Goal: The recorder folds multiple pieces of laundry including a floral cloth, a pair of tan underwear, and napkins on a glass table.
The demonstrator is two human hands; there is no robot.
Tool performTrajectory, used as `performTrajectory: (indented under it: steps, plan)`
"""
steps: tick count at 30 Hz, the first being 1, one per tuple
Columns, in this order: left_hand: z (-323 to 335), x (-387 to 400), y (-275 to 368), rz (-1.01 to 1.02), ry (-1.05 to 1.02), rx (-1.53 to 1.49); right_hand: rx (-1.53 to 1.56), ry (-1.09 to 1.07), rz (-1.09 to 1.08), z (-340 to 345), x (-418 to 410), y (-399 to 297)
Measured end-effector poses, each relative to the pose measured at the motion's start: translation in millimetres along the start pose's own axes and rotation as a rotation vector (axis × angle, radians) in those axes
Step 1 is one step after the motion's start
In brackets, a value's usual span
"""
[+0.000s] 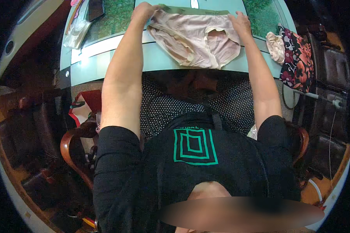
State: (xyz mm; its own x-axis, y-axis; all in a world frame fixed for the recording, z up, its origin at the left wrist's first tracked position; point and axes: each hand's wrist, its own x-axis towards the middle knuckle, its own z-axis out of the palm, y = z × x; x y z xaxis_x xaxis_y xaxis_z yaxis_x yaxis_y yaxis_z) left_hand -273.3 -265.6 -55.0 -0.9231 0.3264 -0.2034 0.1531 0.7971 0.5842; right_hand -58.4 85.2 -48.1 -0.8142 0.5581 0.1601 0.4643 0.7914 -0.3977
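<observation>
A pair of pale pink underpants (189, 32) with a green waistband lies spread on the glass-topped table (105, 62), its waistband away from me and its leg openings towards me. At the waistband's left end, my left hand (144, 12) grips the fabric, with the fingertips partly hidden. My right hand (241, 23) is at the right end of the waistband, its fingers touching the cloth's edge; whether they pinch it is hard to tell.
Floral fabric (297, 58) hangs over the table's right edge, beside a bunched cream cloth (275, 46). A clear plastic bag (77, 33) and a dark flat object (96, 10) lie at the far left. A wooden chair armrest (67, 148) curves at my left.
</observation>
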Motion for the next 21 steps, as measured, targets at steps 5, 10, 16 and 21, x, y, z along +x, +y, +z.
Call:
performTrajectory:
  steps: [5, 10, 16, 21]
  plan:
    - [21, -3, 20, -0.032, 0.063, 0.115, -0.028, -0.112, 0.044, 11, 17, -22]
    - [11, -2, 23, 0.011, 0.072, -0.059, 0.261, -0.199, 0.082, 31, 55, 27]
    - [-13, -17, 21, -0.031, -0.067, -0.596, 1.107, -0.320, 0.108, 16, 49, 20]
    - [-41, -66, 74, 0.007, -0.151, -0.686, 0.832, -0.306, 0.103, -52, 30, -1]
